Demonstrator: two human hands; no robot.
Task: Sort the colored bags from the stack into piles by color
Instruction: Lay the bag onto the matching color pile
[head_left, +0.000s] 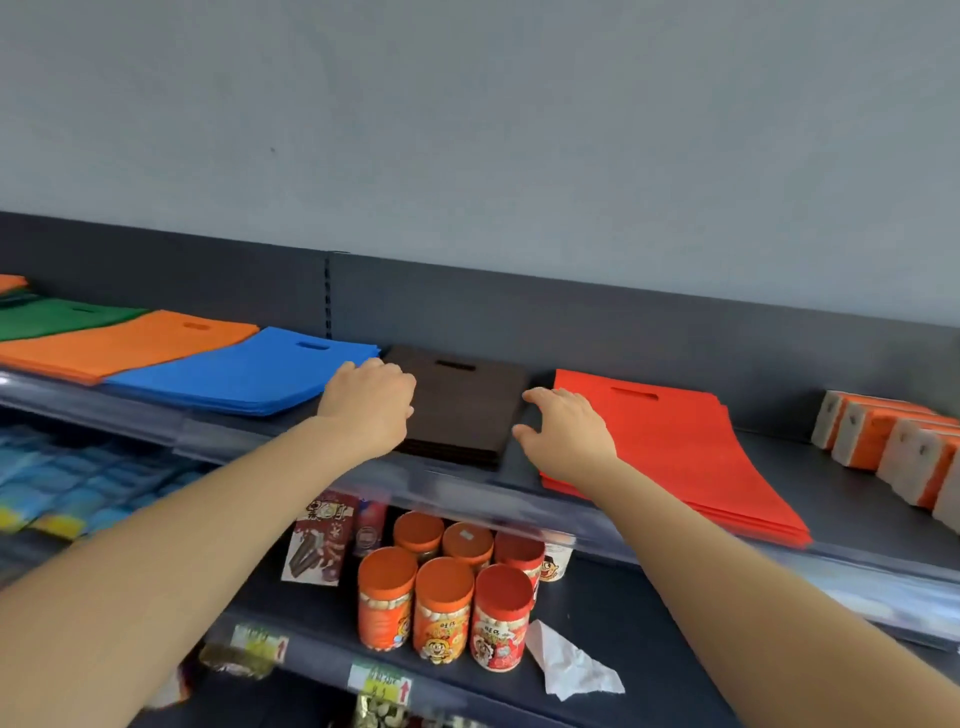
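Both hands are at the brown pile (460, 410) on the shelf (841, 493), seemingly squaring it. The left hand (371, 405) rests curled on its left edge, gripping nothing I can make out. The right hand (566, 431) hovers half open just right of it, empty. Left of the brown pile lie the blue pile (244, 374), orange pile (130, 343) and green pile (57, 317); right of it lies the red pile (675, 447). Next comes nudging the edges flush.
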